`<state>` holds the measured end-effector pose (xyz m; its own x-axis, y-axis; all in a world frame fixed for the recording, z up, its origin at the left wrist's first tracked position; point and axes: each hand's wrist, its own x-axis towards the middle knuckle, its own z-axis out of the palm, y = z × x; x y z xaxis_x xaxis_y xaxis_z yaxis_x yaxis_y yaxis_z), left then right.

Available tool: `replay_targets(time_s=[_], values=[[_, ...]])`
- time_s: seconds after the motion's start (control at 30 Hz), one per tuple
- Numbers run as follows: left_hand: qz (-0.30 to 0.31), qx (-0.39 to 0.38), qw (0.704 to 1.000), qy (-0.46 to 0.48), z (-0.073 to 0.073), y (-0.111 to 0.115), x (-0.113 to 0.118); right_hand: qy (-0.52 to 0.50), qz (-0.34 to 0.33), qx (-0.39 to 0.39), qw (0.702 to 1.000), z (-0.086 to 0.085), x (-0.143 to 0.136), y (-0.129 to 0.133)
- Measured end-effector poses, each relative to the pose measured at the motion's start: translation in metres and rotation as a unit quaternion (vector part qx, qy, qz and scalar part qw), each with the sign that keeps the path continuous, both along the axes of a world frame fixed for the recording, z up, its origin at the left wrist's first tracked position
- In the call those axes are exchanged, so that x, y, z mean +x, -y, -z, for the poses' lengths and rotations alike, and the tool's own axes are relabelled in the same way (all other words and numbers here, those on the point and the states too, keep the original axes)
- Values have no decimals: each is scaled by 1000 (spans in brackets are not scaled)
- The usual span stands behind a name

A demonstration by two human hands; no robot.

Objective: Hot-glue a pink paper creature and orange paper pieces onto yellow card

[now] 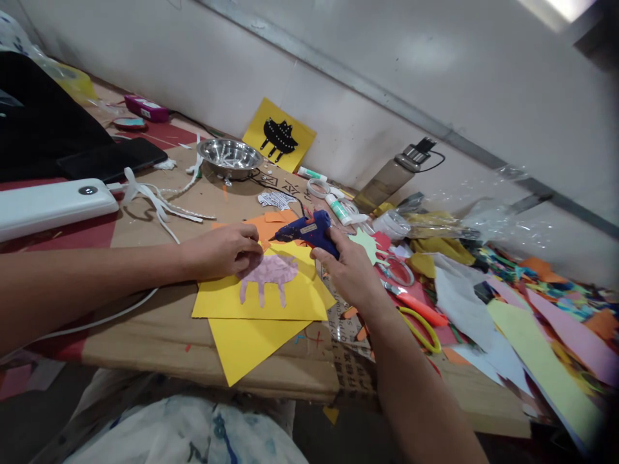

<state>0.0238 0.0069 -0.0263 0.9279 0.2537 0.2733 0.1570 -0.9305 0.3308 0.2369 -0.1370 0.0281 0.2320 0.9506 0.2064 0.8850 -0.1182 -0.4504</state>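
Note:
My right hand is wrapped round the handle of a blue glue gun, its nozzle pointing left above the yellow sheet's top edge. My left hand has its fingers curled together at the upper left edge of a purple paper cut-out with several legs. Whatever is between those fingertips is hidden. The cut-out lies on a yellow paper sheet, and a second yellow sheet sticks out beneath it, over the table edge. Orange paper lies behind the glue gun's nozzle.
A metal bowl and a yellow card with a black cut-out are at the back. A bottle leans against the wall. Scissors, glue sticks and paper scraps crowd the right. A white power strip lies left.

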Motion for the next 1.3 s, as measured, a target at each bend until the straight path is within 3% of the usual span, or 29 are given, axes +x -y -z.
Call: replay_targets(time_s=[0.87,1.3], values=[[4,2,1000,0,-2,0,0,67,24,-53,996,-2,-12,0],[7,-3,1000,0,-3,0,0,58,17,-32,998,0,-8,1]])
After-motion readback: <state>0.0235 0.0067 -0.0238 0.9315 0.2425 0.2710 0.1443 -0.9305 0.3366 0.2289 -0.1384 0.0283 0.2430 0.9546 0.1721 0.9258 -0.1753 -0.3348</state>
